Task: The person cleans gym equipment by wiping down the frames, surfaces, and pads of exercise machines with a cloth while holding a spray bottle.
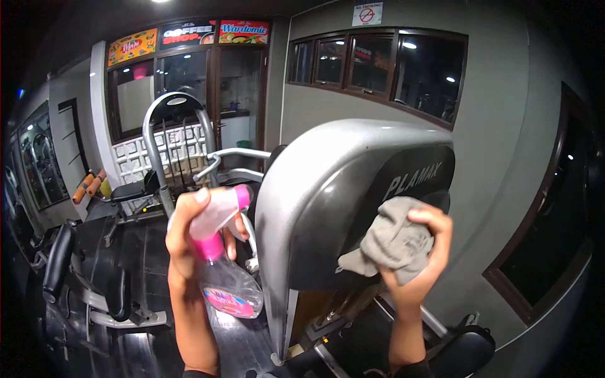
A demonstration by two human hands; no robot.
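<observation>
Cloth [398, 242] is bunched in the curled right hand [439, 251] before the black PLAMAX panel [328, 230]; from where I stand, the left hand [181, 238] is wrapped round a pink-necked spray bottle [232, 283] beside the silver frame [283, 214]

A no-smoking sign [367, 13] hangs above a long window [372, 68] in the grey wall [498, 69]; a coffee shop sign [188, 34] tops a glass pane [184, 75]; orange rollers [83, 189] sit far left

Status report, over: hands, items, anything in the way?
Left hand gripping bottle. Right hand holding cloth before panel, contact unclear. Nothing seen in between.
</observation>
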